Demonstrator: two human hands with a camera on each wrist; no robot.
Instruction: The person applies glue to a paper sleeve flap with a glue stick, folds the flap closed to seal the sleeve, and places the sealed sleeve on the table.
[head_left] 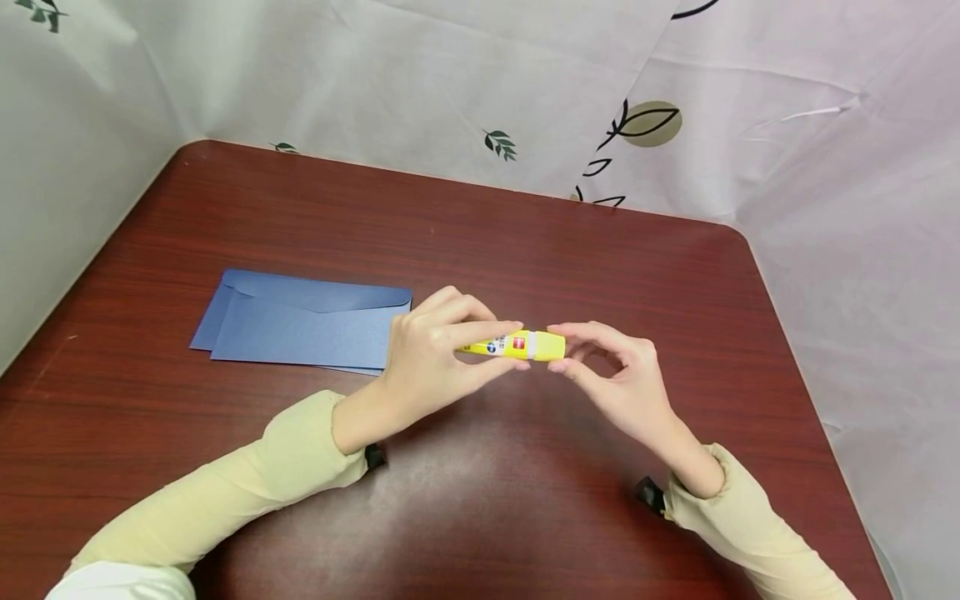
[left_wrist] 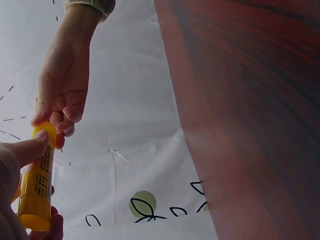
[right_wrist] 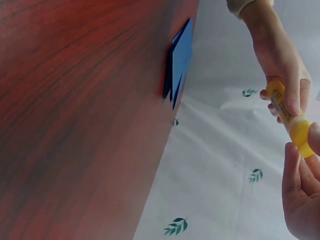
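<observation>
A yellow glue stick with a white band and a yellow cap is held level above the table, between both hands. My left hand grips its printed body between thumb and fingers. At the other end, my right hand pinches the cap with thumb and fingertips. The left wrist view shows the glue stick lengthwise, its rounded base facing the camera. In the right wrist view the cap appears on the stick, between the right thumb and fingers.
Two or more blue envelopes lie overlapping on the dark red wooden table, left of the hands; the left hand hides their right end. A white curtain with leaf prints surrounds the table's far and side edges.
</observation>
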